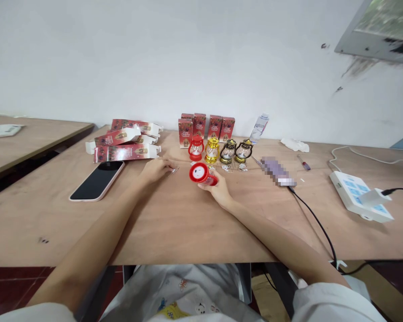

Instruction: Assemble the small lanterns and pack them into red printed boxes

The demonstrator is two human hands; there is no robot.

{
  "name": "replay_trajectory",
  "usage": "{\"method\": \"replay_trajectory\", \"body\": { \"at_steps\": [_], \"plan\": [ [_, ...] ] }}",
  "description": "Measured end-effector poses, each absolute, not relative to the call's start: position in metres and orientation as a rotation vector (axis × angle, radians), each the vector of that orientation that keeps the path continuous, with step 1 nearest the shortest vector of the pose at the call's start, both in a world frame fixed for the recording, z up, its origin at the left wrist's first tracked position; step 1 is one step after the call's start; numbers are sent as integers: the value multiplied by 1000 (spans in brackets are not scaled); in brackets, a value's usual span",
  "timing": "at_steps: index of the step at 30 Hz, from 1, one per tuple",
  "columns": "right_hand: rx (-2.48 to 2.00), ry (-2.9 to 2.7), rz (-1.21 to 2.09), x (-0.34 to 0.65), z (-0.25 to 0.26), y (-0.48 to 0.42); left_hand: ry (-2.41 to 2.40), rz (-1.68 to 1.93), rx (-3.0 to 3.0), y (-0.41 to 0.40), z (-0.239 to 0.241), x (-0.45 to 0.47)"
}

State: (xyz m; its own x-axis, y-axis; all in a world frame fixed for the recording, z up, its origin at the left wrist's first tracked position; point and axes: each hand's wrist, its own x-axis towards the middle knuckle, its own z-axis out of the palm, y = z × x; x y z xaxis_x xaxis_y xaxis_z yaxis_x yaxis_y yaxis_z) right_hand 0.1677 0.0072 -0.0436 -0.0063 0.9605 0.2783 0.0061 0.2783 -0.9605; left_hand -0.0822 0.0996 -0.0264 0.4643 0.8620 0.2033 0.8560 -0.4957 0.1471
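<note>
My right hand (pixel 218 190) holds a small red toy lantern (pixel 201 173) tipped on its side, its round white base facing me. My left hand (pixel 157 170) rests on the wooden table (pixel 174 223) with fingers pinched on a tiny silvery piece (pixel 175 170). Just behind stand a red lantern (pixel 195 148), a gold lantern (pixel 212 150) and two black lanterns (pixel 235 151) in a row. Small loose metal bits (pixel 234 167) lie in front of the black ones.
Upright red boxes (pixel 206 127) line the wall; flattened red boxes (pixel 126 141) are stacked at left. A phone (pixel 98 180) lies face up. A blurred device (pixel 278 171) with a black cable, a screwdriver (pixel 304 163), a water bottle (pixel 259 128) and a white power strip (pixel 359 194) lie to the right.
</note>
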Motion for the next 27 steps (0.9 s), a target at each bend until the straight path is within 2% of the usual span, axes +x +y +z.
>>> {"method": "replay_trajectory", "body": {
  "at_steps": [18,20,24,27],
  "plan": [
    [-1014,-1360,973,167,-41,5,1533,558,2519,94,-22,-74],
    [-1008,-1353,984,167,-41,5,1486,714,2438,89,-16,-69],
    [-995,-1347,997,167,-42,6,1257,1337,1947,74,3,-49],
    [-1007,-1359,991,168,-43,7,1048,1462,1739,56,14,-30]
  ]
}}
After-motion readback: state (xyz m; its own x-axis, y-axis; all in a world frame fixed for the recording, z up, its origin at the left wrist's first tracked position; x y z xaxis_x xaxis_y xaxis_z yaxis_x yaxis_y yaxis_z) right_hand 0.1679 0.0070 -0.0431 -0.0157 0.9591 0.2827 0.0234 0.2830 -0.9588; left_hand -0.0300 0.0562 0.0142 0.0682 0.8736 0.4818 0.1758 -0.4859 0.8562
